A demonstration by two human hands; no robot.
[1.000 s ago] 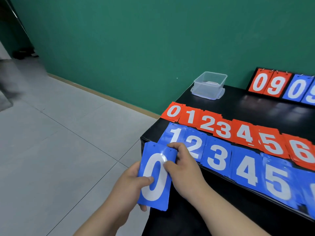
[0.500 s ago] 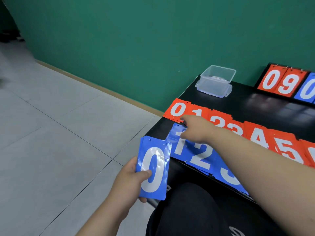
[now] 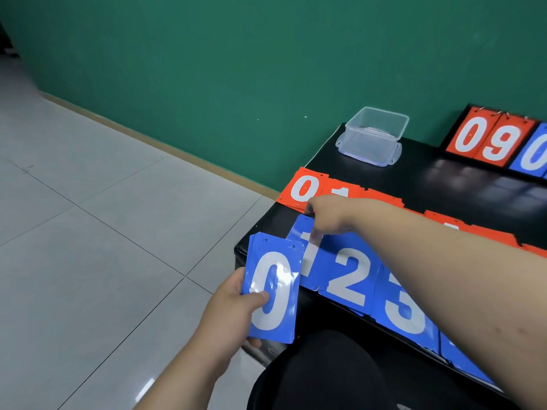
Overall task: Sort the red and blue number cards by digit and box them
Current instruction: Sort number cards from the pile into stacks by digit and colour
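Note:
My left hand (image 3: 229, 309) grips a stack of blue 0 cards (image 3: 276, 321) upright, off the table's left corner. A row of blue cards lies along the near edge of the black table (image 3: 444, 187): blue 1 (image 3: 305, 261), blue 2 (image 3: 349, 276), blue 3 (image 3: 402, 306). Behind it runs a red row starting with red 0 (image 3: 305, 187) and red 1 (image 3: 343, 191); my forearm hides most of the others. My right hand (image 3: 328, 216) reaches over to the far end of the blue 1 cards, thumb on the face, fingers curled over the top edge.
A clear plastic box (image 3: 373, 137) stands on its lid at the table's back left corner. A flip scoreboard (image 3: 497, 143) showing red 0 and 9 and a blue 0 stands at the back right. Grey tiled floor lies left of the table; my dark-clad knee (image 3: 325, 371) is below.
My right hand left the blue 0 stack, reached forward across the blue row, and now pinches the top of the blue 1 cards. My left hand keeps hold of the blue 0 stack.

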